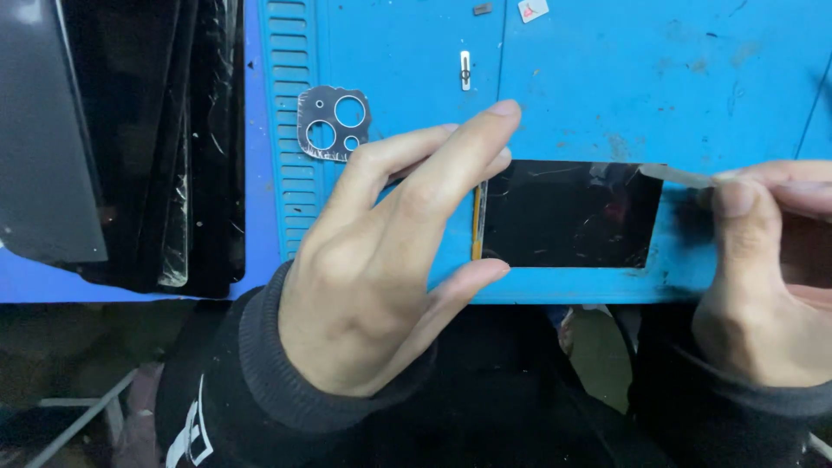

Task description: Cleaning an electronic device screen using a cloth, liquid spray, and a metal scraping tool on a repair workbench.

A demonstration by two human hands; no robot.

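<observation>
My left hand (381, 260) grips the left end of a flat black glossy panel (568, 214), thumb under its lower edge and fingers over its top edge. A thin orange strip (476, 227) runs along that end. My right hand (763, 277) pinches a clear film tab (685, 176) at the panel's upper right corner, lifted off the surface. The panel is held over the near edge of a blue work mat (624, 78).
A grey camera-lens cover plate with three round holes (334, 122) lies on the mat by a ribbed strip (290, 130). Small metal parts (465, 69) sit farther back. Stacked dark glass panels (130, 139) fill the left. My dark sleeves and lap are below.
</observation>
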